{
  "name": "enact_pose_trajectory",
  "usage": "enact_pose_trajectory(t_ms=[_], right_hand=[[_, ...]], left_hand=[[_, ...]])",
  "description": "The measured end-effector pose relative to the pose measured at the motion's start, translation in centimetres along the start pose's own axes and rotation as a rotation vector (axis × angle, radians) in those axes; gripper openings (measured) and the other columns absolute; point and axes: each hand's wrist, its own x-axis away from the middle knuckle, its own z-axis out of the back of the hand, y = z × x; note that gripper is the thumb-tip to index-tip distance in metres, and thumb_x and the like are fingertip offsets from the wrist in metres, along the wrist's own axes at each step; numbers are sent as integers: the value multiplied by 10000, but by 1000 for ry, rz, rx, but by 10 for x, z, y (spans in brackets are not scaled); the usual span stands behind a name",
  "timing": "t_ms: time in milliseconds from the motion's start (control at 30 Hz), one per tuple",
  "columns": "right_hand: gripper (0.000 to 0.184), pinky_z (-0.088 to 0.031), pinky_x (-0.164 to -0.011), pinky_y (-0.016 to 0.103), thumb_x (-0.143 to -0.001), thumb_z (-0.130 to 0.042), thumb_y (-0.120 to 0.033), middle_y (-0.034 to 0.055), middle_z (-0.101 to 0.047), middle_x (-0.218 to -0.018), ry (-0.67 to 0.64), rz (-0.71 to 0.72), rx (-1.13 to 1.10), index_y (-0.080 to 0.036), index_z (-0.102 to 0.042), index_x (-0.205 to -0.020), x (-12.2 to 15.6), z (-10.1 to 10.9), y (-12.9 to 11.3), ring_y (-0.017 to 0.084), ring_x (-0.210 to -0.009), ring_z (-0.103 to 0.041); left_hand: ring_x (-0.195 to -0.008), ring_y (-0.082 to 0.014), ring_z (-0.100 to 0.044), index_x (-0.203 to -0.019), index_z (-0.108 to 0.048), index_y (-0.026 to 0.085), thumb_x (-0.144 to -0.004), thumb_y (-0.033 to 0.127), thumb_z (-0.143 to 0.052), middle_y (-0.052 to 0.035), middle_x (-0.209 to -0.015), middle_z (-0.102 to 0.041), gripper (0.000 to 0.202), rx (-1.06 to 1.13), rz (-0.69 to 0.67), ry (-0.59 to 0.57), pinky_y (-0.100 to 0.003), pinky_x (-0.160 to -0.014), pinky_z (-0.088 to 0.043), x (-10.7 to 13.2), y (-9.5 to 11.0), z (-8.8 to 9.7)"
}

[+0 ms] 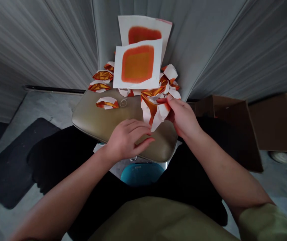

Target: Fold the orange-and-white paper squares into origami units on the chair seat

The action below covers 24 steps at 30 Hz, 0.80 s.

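Observation:
My right hand (181, 113) pinches a crumpled piece of paper (150, 107), white with orange and gold colour, above the right side of a padded seat (93, 117). Just left of the paper's lower tip is my left hand (130, 139), fingers stretched and thumb apart, holding nothing. On the seat's left part lie folded orange-and-gold papers (107, 102), with a small pale rubber-band-like loop (123, 102) beside one of them. More crumpled paper (170, 73) is heaped behind my right hand.
Two flat white sheets with orange squares, a front sheet (137, 63) and a back sheet (145, 21), lean at the seat's rear. Grey drapes (58, 40) surround it. Cardboard boxes (236, 127) stand at right, a dark mat (20, 160) lies left, and something blue (142, 174) shows below.

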Motion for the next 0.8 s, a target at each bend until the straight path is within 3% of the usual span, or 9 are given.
enact_pose_trajectory(t_ms=[100, 267, 367, 467, 567, 667, 800], right_hand=[[470, -608, -722, 440, -818, -679, -719, 44, -763, -887, -33, -59, -32, -271, -766, -933, 0, -1, 2, 254, -861, -731], [472, -602, -682, 393, -843, -664, -697, 39, -757, -854, -56, -100, -20, -260, -766, -989, 2, -4, 9, 227, -812, -715], [487, -600, -676, 381, -863, -640, -703, 42, -756, -854, -65, -86, 11, -265, -768, -1031, 3, -6, 12, 219, -803, -710], [489, -600, -682, 394, -882, -616, -703, 47, -748, -845, -65, -79, 33, -265, -765, -1041, 3, -7, 13, 222, -797, -708], [487, -600, -667, 389, -876, -630, -696, 46, -751, -834, -66, -98, 33, -265, -766, -1057, 2, -7, 14, 219, -776, -704], [500, -602, -644, 383, -853, -664, -695, 52, -764, -845, -87, -139, 17, -257, -775, -1065, 1, -7, 16, 224, -764, -707], [526, -612, -696, 402, -876, -613, -731, 67, -777, -963, -156, -119, 52, -266, -779, -1055, 6, -7, 13, 255, -890, -732]], left_hand=[[-791, -164, -748, -977, -661, 210, -975, 300, -622, -23, -875, -782, 98, 171, 173, 25, -294, -719, -580, 3, 5, -3], [-600, -107, -689, -1080, -632, 239, -996, 342, -600, 14, -805, -735, 136, 468, 623, 323, -231, -564, -563, 3, -7, -5], [-616, -106, -693, -1181, -586, 265, -1017, 415, -573, 6, -881, -720, 223, 553, 728, 421, -225, -536, -565, 5, -24, -6], [-789, -141, -746, -1268, -561, 269, -954, 416, -686, -37, -1042, -732, 368, 581, 780, 399, -230, -600, -605, 8, -34, -10], [-956, -210, -770, -1399, -495, 270, -930, 361, -727, -91, -1199, -736, 530, 739, 779, 267, -295, -685, -650, 9, -33, -17], [-990, -247, -777, -1475, -427, 282, -971, 305, -665, -80, -1157, -766, 558, 873, 751, 177, -367, -730, -673, 7, -27, -20], [-903, -243, -789, -1426, -489, 274, -957, 286, -678, -55, -1084, -788, 505, 906, 783, 188, -396, -733, -680, 4, -24, -19]])
